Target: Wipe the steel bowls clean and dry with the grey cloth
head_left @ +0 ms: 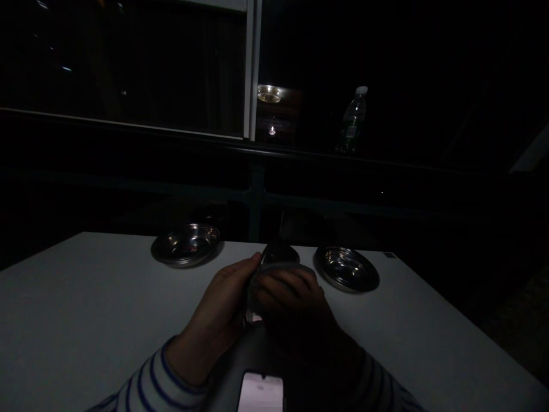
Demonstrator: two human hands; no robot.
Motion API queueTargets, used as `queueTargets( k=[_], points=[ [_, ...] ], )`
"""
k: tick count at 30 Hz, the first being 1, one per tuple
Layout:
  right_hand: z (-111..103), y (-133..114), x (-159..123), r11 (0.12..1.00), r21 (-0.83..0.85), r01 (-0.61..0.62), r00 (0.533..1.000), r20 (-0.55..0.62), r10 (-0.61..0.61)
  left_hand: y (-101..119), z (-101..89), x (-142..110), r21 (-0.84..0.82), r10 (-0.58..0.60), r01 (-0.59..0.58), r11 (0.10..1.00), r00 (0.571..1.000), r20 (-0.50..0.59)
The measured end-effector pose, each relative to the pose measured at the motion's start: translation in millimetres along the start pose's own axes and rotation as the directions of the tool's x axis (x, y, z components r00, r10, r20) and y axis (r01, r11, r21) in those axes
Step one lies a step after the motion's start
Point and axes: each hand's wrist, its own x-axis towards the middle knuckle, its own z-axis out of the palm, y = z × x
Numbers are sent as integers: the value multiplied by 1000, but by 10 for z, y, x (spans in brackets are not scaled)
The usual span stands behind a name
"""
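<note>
My left hand [223,303] grips the left side of a dark, shiny metal dish [281,252], its thumb lying along the edge. The dish is held up over the near middle of the table, and much of it is hidden behind my hands. In my right hand [291,297] is a greyish cloth [302,267], bunched under curled fingers and pressed against the dish. Dim light leaves the dish's exact shape unclear. Below my hands lies a phone [261,393] with its screen lit, cut off by the bottom edge.
On the white table [86,320], a shiny metal bowl [186,245] stands at the far left and another metal bowl [346,269] at the far right. Beyond the table, a clear plastic bottle [354,120] with a white cap stands by the dark window [252,68].
</note>
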Motion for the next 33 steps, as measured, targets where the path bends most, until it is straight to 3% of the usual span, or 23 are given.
queueTargets(
  k=[4,7,11,17,25,30,33],
  points=[
    [-11,14,1,996,-6,-91,996,24,91,5,21,-8,-60,-41,43,997,999,34],
    [38,-37,-21,1000,-5,-22,999,47,22,34,7,1,-94,-73,72,993,997,-9],
    [60,-64,-36,997,-21,76,996,53,-74,43,-25,8,-74,-21,20,997,1000,-19],
    [-9,-18,13,1000,19,-16,999,45,15,36,36,-33,-78,-59,59,995,998,3],
    [32,-19,-64,989,-50,136,990,-29,-137,150,3,-46,-13,61,-61,998,998,5],
    [50,-7,-75,993,-72,92,996,-8,-93,91,-16,-21,8,62,-62,998,998,8],
    [45,17,-84,989,-76,125,992,24,-124,94,-18,-22,3,67,-67,998,998,-3]
  ],
)
